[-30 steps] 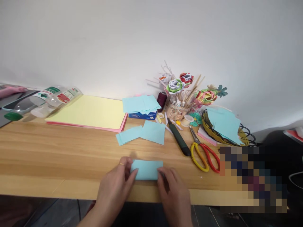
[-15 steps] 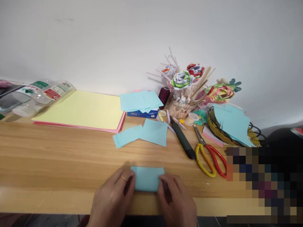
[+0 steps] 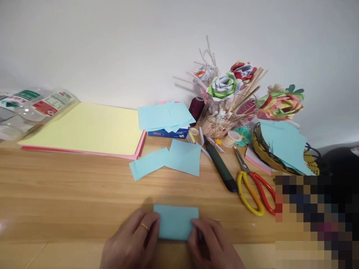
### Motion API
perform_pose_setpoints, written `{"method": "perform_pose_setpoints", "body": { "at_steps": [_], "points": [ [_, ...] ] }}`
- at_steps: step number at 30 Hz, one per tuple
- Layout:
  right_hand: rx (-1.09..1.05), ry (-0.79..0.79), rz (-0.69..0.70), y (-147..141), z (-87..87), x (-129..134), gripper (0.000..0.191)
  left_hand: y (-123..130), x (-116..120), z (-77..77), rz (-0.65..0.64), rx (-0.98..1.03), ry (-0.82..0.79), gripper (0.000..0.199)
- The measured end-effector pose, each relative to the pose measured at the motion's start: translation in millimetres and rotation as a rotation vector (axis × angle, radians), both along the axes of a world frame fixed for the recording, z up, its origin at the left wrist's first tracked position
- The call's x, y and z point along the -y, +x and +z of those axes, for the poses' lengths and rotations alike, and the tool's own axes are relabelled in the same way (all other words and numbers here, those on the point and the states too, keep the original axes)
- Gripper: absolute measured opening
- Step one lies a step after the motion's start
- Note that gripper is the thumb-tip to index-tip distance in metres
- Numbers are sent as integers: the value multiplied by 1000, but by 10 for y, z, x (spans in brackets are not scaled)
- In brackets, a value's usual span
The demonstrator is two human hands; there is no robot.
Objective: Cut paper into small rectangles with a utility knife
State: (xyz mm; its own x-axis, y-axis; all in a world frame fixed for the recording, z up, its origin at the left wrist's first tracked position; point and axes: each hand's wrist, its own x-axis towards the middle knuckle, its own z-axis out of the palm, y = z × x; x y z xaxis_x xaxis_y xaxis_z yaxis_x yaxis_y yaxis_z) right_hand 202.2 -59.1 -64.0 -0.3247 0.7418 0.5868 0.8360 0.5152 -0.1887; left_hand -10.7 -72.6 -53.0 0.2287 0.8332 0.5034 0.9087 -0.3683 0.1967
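Note:
A small rectangle of light blue paper (image 3: 176, 222), which looks folded, is held level near the table's front edge. My left hand (image 3: 133, 233), with a gold ring on one finger, pinches its left side. Its right side is gripped between thumb and fingers of my right hand (image 3: 209, 239). Beyond the hands, a narrow blue paper strip (image 3: 148, 163) and a wider blue paper piece (image 3: 183, 157) lie on the wood, touching at their edges.
Yellow paper (image 3: 84, 129) tops a stack at left, beside plastic bottles (image 3: 42, 108). Blue sheets (image 3: 159, 116) rest on a blue box (image 3: 168, 133). Right of these are a dark green knife (image 3: 221, 164), scissors (image 3: 251, 186), paper flowers (image 3: 224, 86) and a basket (image 3: 266, 157) holding blue paper.
The view has shifted slightly closer, so the table things appear larger and spread outward. Both hands keep their hold on the blue paper, which sits a little lower in view.

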Motion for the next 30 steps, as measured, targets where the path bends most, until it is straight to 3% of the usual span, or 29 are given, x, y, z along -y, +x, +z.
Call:
{"method": "perform_pose_setpoints", "body": {
  "at_steps": [5,8,12,17,24,30],
  "points": [
    [37,-17,105,108,-17,-19,20,-50,7,-59,-32,-124,29,25],
    [-46,-10,5,15,-48,25,18,-79,9,-61,-38,-130,5,26],
    [-147,17,-163,-136,-90,89,22,-146,23,-64,-138,-163,-14,32],
    [-152,38,-214,-190,-63,106,25,-194,23,-84,-186,-208,1,35],
    [-148,50,-248,-234,-33,108,24,-148,-1,-103,-110,-186,19,24],
    [-165,42,-244,-255,-18,99,24,-272,-42,-132,-247,-127,16,26]
  ]
}}
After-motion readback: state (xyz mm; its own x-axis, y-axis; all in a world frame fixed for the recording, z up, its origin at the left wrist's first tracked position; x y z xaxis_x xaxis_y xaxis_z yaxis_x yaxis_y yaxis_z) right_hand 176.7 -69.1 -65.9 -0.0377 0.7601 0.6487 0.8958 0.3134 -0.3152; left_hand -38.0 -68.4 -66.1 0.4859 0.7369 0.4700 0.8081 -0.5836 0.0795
